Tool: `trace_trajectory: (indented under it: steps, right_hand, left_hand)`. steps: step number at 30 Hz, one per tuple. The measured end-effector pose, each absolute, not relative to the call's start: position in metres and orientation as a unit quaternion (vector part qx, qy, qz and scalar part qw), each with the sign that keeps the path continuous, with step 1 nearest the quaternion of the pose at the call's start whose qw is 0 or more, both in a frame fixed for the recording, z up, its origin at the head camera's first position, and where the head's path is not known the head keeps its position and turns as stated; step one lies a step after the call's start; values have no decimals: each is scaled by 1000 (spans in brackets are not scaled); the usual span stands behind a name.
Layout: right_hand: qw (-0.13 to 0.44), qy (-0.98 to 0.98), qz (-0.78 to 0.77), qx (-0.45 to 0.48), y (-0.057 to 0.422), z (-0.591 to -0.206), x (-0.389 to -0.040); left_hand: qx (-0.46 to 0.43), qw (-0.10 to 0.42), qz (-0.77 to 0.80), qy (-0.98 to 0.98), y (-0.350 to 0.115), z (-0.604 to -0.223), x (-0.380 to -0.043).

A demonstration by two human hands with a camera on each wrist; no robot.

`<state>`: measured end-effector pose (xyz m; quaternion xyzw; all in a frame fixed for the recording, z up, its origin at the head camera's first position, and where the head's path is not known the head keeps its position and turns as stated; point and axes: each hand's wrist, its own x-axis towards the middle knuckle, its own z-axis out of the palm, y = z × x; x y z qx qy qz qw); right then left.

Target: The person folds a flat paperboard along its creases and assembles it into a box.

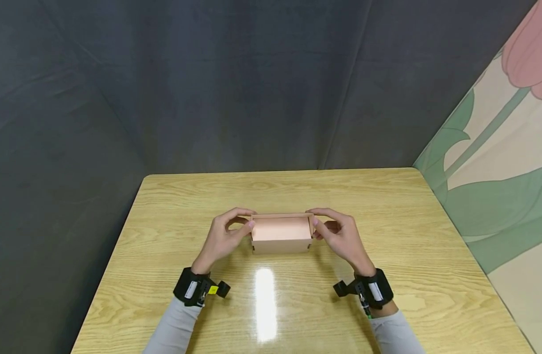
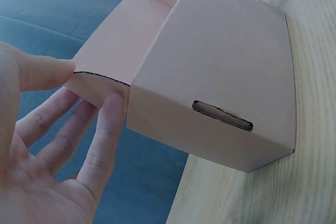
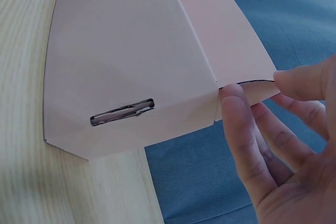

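A small brown cardboard box sits on the table between both hands, its long slotted wall facing the person. In the head view its pale inside shows from above. At the left end, my left hand pinches the side flap, the thumb on its upper corner and fingertips against its outer face. My right hand holds the matching flap at the right end, also between thumb and fingers. Each wrist view shows a narrow slot low on the wall, near that end.
The box rests on a light wood-grain table with a bright light reflection in front of it. Behind and to the left hangs a dark blue-grey curtain. A flower-patterned cloth borders the right side.
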<state>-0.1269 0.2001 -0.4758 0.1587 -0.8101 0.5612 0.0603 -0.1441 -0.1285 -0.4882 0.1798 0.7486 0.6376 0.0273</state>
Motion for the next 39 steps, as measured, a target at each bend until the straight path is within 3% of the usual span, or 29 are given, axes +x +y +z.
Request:
trace_trajectory:
  steps: [14, 39]
  right_hand:
    - [79, -812, 550, 179, 201, -483, -126]
    - [105, -819, 530, 190, 203, -490, -122]
  left_hand:
    - [226, -45, 639, 734, -126, -503, -140]
    - [262, -95, 641, 715, -124, -515, -138]
